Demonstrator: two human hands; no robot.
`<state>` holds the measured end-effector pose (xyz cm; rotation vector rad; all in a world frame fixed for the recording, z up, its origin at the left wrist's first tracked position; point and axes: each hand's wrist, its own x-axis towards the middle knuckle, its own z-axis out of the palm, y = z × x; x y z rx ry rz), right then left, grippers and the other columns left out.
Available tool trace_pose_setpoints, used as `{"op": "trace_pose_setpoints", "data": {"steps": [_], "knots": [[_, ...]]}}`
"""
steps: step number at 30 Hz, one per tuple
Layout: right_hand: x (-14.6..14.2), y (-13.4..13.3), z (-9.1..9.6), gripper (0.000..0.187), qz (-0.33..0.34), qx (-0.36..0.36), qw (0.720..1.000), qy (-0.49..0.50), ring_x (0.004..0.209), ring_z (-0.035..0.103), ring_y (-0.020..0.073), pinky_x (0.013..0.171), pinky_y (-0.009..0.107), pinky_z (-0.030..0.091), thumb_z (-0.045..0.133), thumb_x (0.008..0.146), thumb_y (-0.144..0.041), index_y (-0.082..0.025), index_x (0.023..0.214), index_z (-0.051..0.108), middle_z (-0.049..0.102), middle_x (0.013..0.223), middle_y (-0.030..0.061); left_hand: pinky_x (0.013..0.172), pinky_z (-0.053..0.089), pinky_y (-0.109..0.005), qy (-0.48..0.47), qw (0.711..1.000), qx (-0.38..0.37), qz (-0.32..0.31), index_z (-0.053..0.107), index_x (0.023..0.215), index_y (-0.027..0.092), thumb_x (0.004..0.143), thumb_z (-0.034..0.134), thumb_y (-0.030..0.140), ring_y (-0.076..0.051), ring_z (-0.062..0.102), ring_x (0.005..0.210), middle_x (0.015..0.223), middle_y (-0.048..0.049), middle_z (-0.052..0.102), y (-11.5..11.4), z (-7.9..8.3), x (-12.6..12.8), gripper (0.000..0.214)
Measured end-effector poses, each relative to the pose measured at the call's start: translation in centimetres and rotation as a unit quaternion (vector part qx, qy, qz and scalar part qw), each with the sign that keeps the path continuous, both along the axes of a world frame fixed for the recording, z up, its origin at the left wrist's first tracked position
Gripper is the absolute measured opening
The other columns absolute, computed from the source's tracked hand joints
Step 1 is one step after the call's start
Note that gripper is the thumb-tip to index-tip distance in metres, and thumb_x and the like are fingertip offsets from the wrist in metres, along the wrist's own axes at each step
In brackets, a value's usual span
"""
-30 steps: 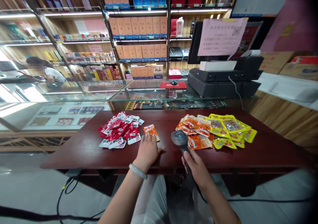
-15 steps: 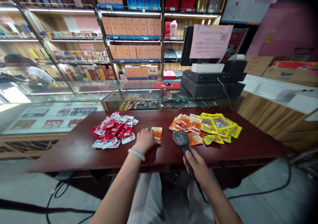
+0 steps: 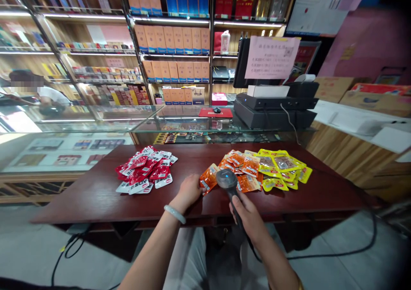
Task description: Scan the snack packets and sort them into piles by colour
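Note:
My left hand (image 3: 189,190) is closed on a small orange snack packet (image 3: 208,178), held tilted just above the dark red table (image 3: 96,191). My right hand (image 3: 247,216) grips the handle of a black barcode scanner (image 3: 226,180), whose head sits right beside that packet. A pile of red and white packets (image 3: 144,174) lies to the left of my left hand. To the right of the scanner lie a pile of orange packets (image 3: 244,165) and a pile of yellow packets (image 3: 282,165).
Behind the table runs a glass counter (image 3: 128,114) with a black register and printer (image 3: 272,106) and a red mouse pad. Shelves of boxed goods (image 3: 173,37) fill the back wall. A person stands at the far left. Cables lie on the floor.
My left hand has lifted the orange packet off the table and carried it right, up against the scanner head. The scanner has shifted slightly left toward it.

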<state>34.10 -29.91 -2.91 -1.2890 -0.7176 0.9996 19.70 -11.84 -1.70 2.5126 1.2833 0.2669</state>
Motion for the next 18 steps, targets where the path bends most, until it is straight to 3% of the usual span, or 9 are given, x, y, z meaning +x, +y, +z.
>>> {"op": "trace_pose_setpoints", "data": {"steps": [4,9,13,15,18], "knots": [[-0.1,0.3,0.2,0.054,0.011,0.012,1.000,-0.006,0.048,0.042,0.0099,0.044,0.021,0.032,0.060,0.082,-0.067,-0.020,0.109,0.061,0.050,0.062,-0.0050,0.083,0.043,-0.032,-0.007,1.000,0.002,0.006,0.062,0.100,0.019,0.084,0.062,0.031,-0.026,0.064,0.102,0.105,-0.0108,0.070,-0.9,0.3,0.0,0.020],[0.0,0.9,0.2,0.045,0.027,0.029,0.999,-0.007,0.046,0.038,0.0086,0.043,0.020,0.030,0.057,0.086,-0.065,-0.021,0.089,0.059,0.047,0.061,-0.0057,0.081,0.042,-0.031,0.005,1.000,-0.016,0.015,0.060,0.099,0.020,0.088,0.057,0.029,-0.025,0.065,0.100,0.103,-0.0092,0.071,-1.2,0.5,0.0,0.014],[0.4,1.1,0.4,0.046,0.007,0.028,1.000,0.011,0.046,0.039,0.0087,0.042,0.020,0.031,0.060,0.083,-0.067,-0.021,0.089,0.058,0.048,0.061,-0.0050,0.078,0.043,-0.029,-0.032,0.998,-0.039,0.031,0.060,0.099,0.020,0.090,0.055,0.029,-0.023,0.066,0.096,0.102,-0.0098,0.072,-0.8,0.4,0.3,0.014],[0.8,1.0,0.6,0.046,-0.017,0.034,0.999,0.021,0.047,0.040,0.0093,0.043,0.021,0.032,0.062,0.082,-0.067,-0.021,0.088,0.059,0.049,0.061,-0.0040,0.078,0.044,-0.028,-0.086,0.994,-0.059,0.035,0.061,0.101,0.020,0.091,0.054,0.030,-0.021,0.066,0.094,0.102,-0.0088,0.072,-0.3,0.5,1.5,0.016],[1.7,0.8,1.0,0.047,-0.062,0.046,0.997,0.023,0.048,0.042,0.0117,0.044,0.024,0.034,0.061,0.081,-0.068,-0.022,0.086,0.060,0.052,0.061,-0.0018,0.079,0.046,-0.027,-0.157,0.984,-0.080,0.029,0.062,0.101,0.019,0.089,0.057,0.031,-0.020,0.066,0.093,0.102,-0.0079,0.072,0.4,1.3,5.3,0.018]]}}
